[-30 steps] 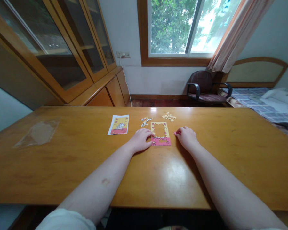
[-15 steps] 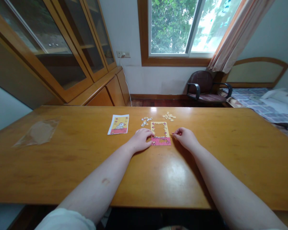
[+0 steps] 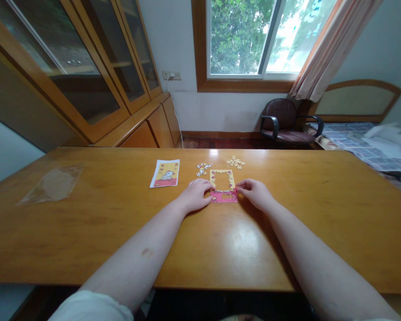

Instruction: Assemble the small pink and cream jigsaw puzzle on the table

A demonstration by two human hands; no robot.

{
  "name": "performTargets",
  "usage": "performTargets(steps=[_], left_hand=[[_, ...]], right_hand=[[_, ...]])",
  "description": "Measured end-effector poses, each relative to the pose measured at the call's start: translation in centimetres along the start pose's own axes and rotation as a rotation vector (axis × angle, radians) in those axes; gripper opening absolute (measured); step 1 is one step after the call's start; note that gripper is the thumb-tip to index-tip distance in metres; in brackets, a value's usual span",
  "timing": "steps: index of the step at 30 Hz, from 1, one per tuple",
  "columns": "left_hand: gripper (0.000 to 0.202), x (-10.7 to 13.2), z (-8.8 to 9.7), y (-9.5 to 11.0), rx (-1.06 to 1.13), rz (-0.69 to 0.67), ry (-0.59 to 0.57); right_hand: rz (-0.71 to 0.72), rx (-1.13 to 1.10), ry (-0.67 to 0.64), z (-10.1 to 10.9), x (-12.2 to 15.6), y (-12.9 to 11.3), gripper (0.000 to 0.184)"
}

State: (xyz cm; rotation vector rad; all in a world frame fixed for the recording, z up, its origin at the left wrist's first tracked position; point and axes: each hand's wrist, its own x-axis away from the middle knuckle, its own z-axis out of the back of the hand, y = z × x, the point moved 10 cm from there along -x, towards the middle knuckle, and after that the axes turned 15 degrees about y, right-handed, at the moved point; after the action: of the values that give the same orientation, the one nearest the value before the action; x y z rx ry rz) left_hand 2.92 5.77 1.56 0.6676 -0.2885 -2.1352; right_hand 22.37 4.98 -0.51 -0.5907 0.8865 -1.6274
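A half-built jigsaw puzzle (image 3: 223, 177) with a yellow and pink border and an open middle lies flat on the wooden table (image 3: 96, 214). My left hand (image 3: 195, 195) rests on the table, its curled fingers pressing the puzzle's lower left edge. My right hand (image 3: 255, 192) is at the puzzle's right edge, fingers pinched together over the pink bottom strip; what they hold is too small to make out. Loose puzzle pieces lie in two small heaps just beyond the puzzle, one white-faced (image 3: 203, 169) and one tan (image 3: 235, 162).
A reference picture card (image 3: 165, 173) lies left of the puzzle. A clear plastic bag (image 3: 51, 186) is at the far left of the table. Beyond the table are glass-door cabinets (image 3: 87, 67), a dark armchair (image 3: 285, 120) and a bed (image 3: 367, 138).
My right hand has slid left, from a little off the puzzle's right side onto its lower right edge. My left hand has stayed put.
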Motion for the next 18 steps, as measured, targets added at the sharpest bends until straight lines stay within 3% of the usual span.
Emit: performTargets(steps=[5, 13, 18], left_hand=[[0.027, 0.0, 0.0, 0.1, -0.003, 0.003, -0.005], [0.027, 0.1, 0.0, 0.0, 0.001, 0.004, -0.011], [0.027, 0.0, 0.1, 0.1, 0.002, 0.005, -0.006]], right_hand=[[0.026, 0.083, -0.091, -1.1, 0.8, -0.7, 0.013], [0.078, 0.239, -0.105, -1.4, 1.1, -1.4, 0.009], [0.205, 0.299, -0.088, -0.9, 1.0, -2.2, 0.009]])
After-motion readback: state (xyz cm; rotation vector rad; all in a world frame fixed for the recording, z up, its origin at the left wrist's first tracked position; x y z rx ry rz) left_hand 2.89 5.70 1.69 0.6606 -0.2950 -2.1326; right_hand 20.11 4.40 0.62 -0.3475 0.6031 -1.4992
